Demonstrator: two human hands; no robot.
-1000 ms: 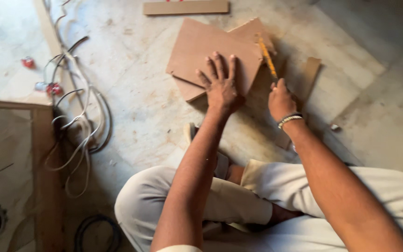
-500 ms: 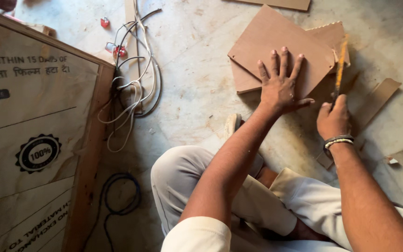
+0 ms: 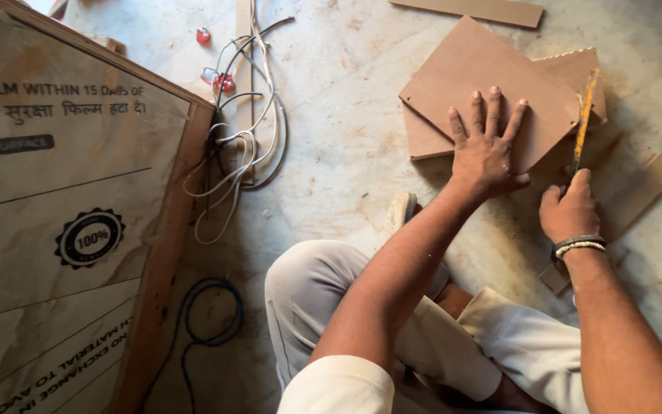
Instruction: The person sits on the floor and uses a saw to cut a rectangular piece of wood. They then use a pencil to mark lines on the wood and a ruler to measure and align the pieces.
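My left hand [image 3: 488, 142] lies flat, fingers spread, on top of a brown board [image 3: 484, 69] that rests on a second board [image 3: 576, 70] on the stone floor. My right hand [image 3: 570, 211], with bangles on its wrist, grips the handle of a small hand saw with a yellow blade [image 3: 582, 123]. The blade runs along the right edge of the top board. I sit on the floor in light trousers, knees bent.
A large wrapped panel with printed film [image 3: 63, 222] stands at the left. White cables [image 3: 243, 146] and a dark cable loop [image 3: 208, 314] lie beside it. Wood strips lie at the top [image 3: 469, 9] and right [image 3: 653, 180].
The view has swung left, bringing the big wrapped panel further into sight. My left hand stays pressed on the board; my right hand keeps the saw at the board's right edge.
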